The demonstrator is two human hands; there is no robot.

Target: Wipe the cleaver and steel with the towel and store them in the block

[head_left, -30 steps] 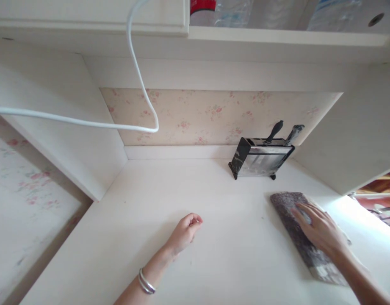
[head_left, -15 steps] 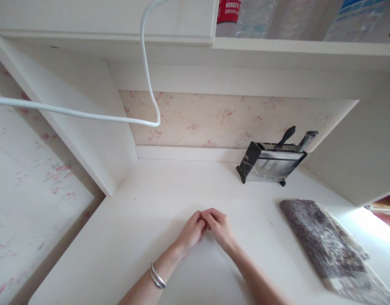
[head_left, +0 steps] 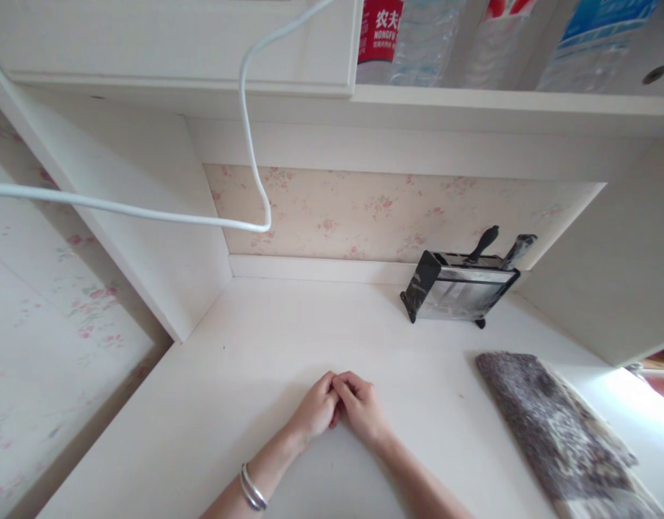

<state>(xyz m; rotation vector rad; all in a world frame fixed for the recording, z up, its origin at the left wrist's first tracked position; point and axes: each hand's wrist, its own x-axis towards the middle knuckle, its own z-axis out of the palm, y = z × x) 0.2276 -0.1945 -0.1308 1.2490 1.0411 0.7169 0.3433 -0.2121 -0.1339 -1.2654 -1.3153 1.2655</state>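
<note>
Head view: red label (head_left: pixel 380 30) reads "NONGFU" above touching hands (head_left: pixel 314 412).

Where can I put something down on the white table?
The white table is bare left of the left hand, up to the side panel, except a speck. There's also room between the right hand and the folded cloth, with another speck. It's crowded where the hands touch, and at the right, with the cloth and black-and-silver stand.
</note>
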